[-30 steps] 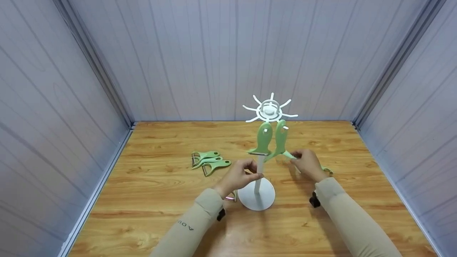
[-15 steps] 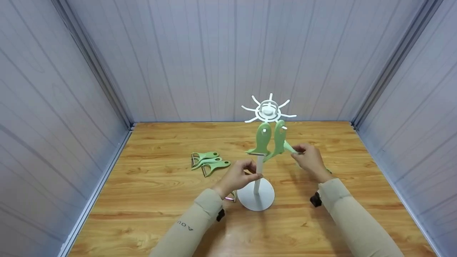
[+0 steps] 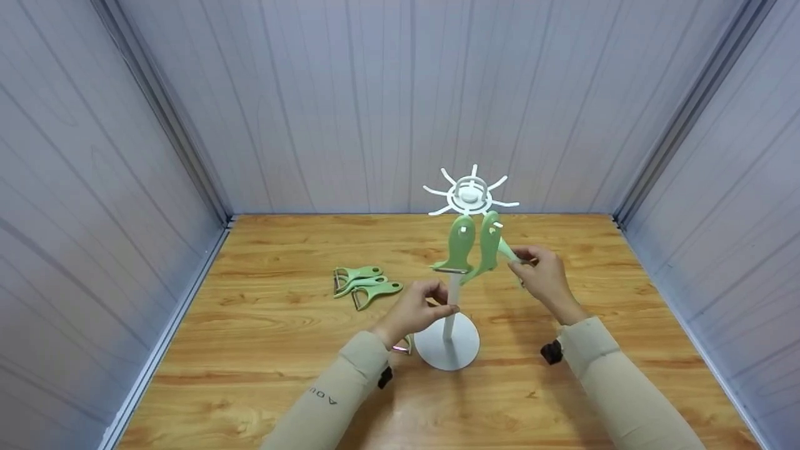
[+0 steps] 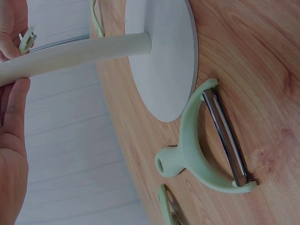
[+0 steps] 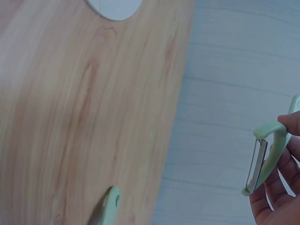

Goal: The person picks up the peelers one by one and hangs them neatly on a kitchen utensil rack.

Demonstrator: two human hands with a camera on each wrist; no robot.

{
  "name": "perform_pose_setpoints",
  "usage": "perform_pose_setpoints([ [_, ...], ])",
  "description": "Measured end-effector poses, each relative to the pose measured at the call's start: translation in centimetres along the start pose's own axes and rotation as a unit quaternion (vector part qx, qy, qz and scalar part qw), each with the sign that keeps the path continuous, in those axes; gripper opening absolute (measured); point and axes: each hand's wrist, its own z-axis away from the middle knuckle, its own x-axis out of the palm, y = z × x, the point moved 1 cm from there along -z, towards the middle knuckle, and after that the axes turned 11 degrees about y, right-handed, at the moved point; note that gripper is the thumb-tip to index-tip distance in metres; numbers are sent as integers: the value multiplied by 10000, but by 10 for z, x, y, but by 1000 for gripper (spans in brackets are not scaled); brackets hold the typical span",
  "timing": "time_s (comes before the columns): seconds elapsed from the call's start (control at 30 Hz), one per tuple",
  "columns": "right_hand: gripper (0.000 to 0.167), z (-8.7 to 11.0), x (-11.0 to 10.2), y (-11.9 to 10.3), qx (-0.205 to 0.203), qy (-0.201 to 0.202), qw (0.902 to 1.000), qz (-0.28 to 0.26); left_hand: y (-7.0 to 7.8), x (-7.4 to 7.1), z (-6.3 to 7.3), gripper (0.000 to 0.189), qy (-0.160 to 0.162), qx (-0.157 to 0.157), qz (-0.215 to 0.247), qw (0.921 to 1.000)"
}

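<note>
My left hand (image 3: 415,309) holds the upright white pole (image 4: 89,52) of a stand, fingers and thumb around it. On top, white hooks (image 3: 470,196) spread out in a ring. Two green peelers hang at the front: one peeler (image 3: 460,245) facing me, another peeler (image 3: 490,245) to its right. With thumb and fingers, my right hand (image 3: 545,275) pinches a third green peeler (image 5: 277,146) by its head, near the blade. The handle of this peeler slants up and left behind the right hanging one, which hides its upper end.
Several green peelers (image 3: 378,290) lie piled on the wooden table (image 3: 281,375) left of the stand. One peeler (image 4: 190,140) lies close beside the round white base (image 3: 431,353). Another green handle (image 5: 111,206) shows on the table in the right wrist view. Panel walls (image 3: 375,112) enclose the table.
My right hand has shifted slightly up and to the right with its peeler, whose handle now stands steeper behind the hanging one. The left hand keeps its hold on the pole.
</note>
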Motion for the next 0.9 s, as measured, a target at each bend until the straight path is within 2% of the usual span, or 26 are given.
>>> perform_pose_setpoints([
  [0.13, 23, 2, -2, -11, -167, 197, 9996, -79, 0, 0, 0, 11, 18, 26, -6, 10000],
  [0.3, 21, 4, -4, -25, -388, 437, 9981, -198, -1, 1, 1, 11, -20, -90, 64, 9999],
  [0.5, 22, 8, -5, -41, -481, 695, 9956, -407, -1, 0, 2, 11, -44, -146, 128, 9998],
  [0.9, 23, 15, -7, -68, -723, 1229, 9839, -1078, -3, 0, 1, 12, -28, 16, 119, 9999],
])
